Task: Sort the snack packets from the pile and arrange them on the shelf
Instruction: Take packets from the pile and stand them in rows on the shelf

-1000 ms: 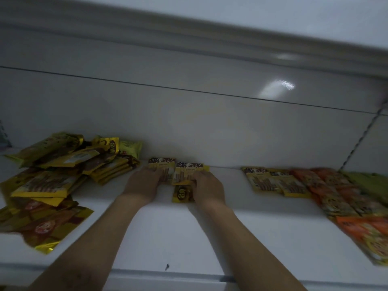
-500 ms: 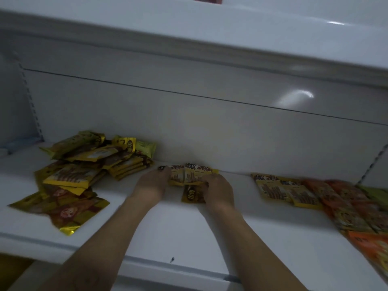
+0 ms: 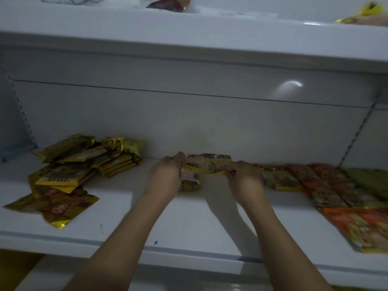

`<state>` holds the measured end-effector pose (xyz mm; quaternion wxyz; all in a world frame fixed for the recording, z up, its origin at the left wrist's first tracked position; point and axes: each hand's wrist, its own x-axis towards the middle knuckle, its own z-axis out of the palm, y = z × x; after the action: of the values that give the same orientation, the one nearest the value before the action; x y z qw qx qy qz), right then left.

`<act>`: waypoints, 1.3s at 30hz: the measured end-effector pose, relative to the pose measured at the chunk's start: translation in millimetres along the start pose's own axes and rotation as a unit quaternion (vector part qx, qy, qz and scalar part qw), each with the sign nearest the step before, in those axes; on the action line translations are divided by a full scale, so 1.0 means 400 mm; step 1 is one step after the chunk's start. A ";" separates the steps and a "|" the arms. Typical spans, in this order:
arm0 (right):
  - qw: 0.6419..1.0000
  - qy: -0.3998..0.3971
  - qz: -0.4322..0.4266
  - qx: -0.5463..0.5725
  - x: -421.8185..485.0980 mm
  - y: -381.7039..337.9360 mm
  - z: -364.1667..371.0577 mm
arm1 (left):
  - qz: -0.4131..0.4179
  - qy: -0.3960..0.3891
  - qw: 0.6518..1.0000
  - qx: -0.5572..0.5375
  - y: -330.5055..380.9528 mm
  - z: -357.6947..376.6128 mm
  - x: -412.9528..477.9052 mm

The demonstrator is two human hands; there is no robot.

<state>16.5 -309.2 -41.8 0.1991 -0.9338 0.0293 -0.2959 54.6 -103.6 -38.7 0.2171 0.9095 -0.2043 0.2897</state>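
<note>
Somewhat right of the pile (image 3: 69, 175), on the shelf (image 3: 168, 219), the left hand (image 3: 165, 177) grips yellow snack packets (image 3: 192, 171) while the right hand (image 3: 245, 181) pinches the rightmost one.

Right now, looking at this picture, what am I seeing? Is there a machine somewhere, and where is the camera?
There is no machine here. A person works with bare hands, and the only camera sits on their head, looking forward and down. The left hand and right hand each grip the yellow packets near the back of a white shelf. To the left lies a loose pile of snack packets. To the right, packets lie flat in a yellow row, an orange row and a green row. The picture is dim and blurred, so the labels cannot be read.
</note>
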 end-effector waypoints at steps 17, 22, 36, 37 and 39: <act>0.990 0.010 0.119 -0.075 -0.251 0.283 -0.181 | 0.005 -0.121 0.990 -0.067 0.336 0.178 -0.168; 0.989 -0.007 0.123 -0.087 -0.278 0.294 -0.174 | 0.049 -0.162 0.981 -0.093 0.368 0.192 -0.185; 0.995 -0.007 0.047 -0.090 -0.257 0.300 -0.114 | -0.004 -0.184 0.983 -0.016 0.403 0.222 -0.165; 0.995 -0.002 0.045 -0.089 -0.256 0.309 -0.118 | -0.005 -0.187 0.982 -0.022 0.405 0.223 -0.164; 0.995 -0.001 0.039 -0.088 -0.249 0.328 -0.125 | -0.001 -0.192 0.981 -0.036 0.411 0.225 -0.161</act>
<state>-85.5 -430.3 -109.7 0.1279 -0.9461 0.0911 -0.2834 -35.9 -269.1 -99.2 0.2066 0.9402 -0.2512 0.1014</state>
